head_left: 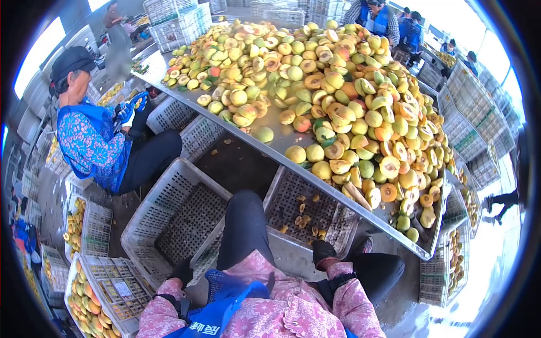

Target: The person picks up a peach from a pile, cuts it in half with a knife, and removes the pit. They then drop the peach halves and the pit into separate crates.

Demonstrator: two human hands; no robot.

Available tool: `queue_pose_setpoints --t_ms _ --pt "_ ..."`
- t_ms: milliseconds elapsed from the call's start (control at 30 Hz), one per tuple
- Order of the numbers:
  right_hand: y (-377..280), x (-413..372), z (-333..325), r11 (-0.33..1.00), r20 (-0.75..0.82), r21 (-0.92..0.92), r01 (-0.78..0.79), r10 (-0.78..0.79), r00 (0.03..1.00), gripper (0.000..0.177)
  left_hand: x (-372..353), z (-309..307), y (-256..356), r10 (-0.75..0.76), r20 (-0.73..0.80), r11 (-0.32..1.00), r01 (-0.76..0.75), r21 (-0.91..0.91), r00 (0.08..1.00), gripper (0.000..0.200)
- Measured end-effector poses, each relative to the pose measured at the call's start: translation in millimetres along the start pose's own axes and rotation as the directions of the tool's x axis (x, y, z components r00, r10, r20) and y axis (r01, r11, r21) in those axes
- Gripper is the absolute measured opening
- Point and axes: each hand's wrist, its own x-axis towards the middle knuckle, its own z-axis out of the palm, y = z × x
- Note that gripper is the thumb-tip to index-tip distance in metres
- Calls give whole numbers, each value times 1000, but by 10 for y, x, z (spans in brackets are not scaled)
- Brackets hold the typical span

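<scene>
My left hand [183, 271], in a dark glove, is at the right rim of a large empty grey crate [189, 211] on the floor; its fingers are too dark to make out. My right hand [323, 252], also dark-gloved, lies at the near edge of a second crate [287, 197] that has a few small fruit pieces in it. What that hand holds, if anything, is hidden. Beyond both hands, a metal table [256, 147] bears a big heap of yellow-green and reddish fruit [338, 112], many of them halved with pits showing.
A co-worker [93, 129] in blue sits at the left. Crates of fruit [90, 304] stand at the lower left, and stacked crates [479, 124] at the right. More people [377, 22] work behind the table. The table's raised edge runs diagonally before my knees.
</scene>
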Motion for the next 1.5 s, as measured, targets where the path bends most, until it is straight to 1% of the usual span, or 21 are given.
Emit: queue_pose_setpoints --t_ms 133,200,267,300,367,433,533,633,733,867,900,1000,1033,1067,1100,1133,1200,1267,1300,1400,1500 --pt "49 -61 82 999 -4 -27 17 -17 1000 22 26 89 83 1 -149 999 -7 -35 989 42" --pt "-6 -49 56 999 12 -29 19 -19 1000 22 -4 53 154 -9 -153 999 4 -34 988 42" --pt "-65 -43 -39 998 122 -65 -28 35 992 29 33 50 162 -21 -160 1000 18 -21 987 42" --pt "-73 -46 -52 997 123 -62 -34 41 991 28 51 74 141 -27 -161 1000 25 -9 987 42" --pt "-52 -50 -5 999 60 -36 -22 24 998 24 73 108 110 -41 -151 999 40 -5 988 43" --pt "-24 -65 63 1000 -79 10 15 -14 997 20 94 95 129 -51 -131 999 49 -18 990 42" --pt "-47 -63 -20 1000 3 16 2 -2 1000 24 209 149 140 161 -328 960 -225 -166 931 42" --pt "-124 -19 -81 996 27 45 -73 72 997 33 341 147 290 71 -233 995 -54 78 970 41" --pt "-127 138 7 990 19 49 -133 132 991 35 316 35 471 -1 -165 999 -6 -42 986 40" --pt "-153 257 51 984 -33 83 -160 163 986 35 442 175 357 50 -208 989 -78 -129 977 35" --pt "-175 233 18 987 -45 76 -145 149 988 33 424 150 381 32 -215 989 -61 -132 976 35" --pt "-253 48 -91 976 -331 214 38 36 943 31 390 101 474 -4 -224 988 -31 -151 974 35" --pt "-354 -76 -203 970 -315 239 49 30 949 33 385 102 486 -11 -222 986 -27 -167 975 35" --pt "-436 -145 -244 966 -135 229 121 -91 987 33 383 106 498 -15 -215 983 -25 -182 976 35" --pt "-480 -184 -264 954 47 235 188 -204 978 32 399 112 507 -44 -216 976 -5 -220 975 35" --pt "-474 -209 -255 934 225 258 248 -307 924 32 412 137 520 -70 -212 966 14 -257 975 35" --pt "-379 -386 46 844 229 466 264 -404 886 32 417 120 616 -124 -203 959 64 -278 971 34" --pt "-368 -390 160 762 237 593 260 -473 849 31 407 43 751 -181 -199 962 131 -240 963 34" --pt "-384 -375 200 760 265 600 250 -483 834 31 469 201 547 -145 -267 984 111 -139 953 33" --pt "-404 -215 229 764 333 603 230 -503 798 31 460 157 698 -210 -270 964 153 -219 939 33" --pt "-485 -98 296 773 389 588 238 -529 755 30 358 322 235 -280 -250 953 237 -188 927 31"
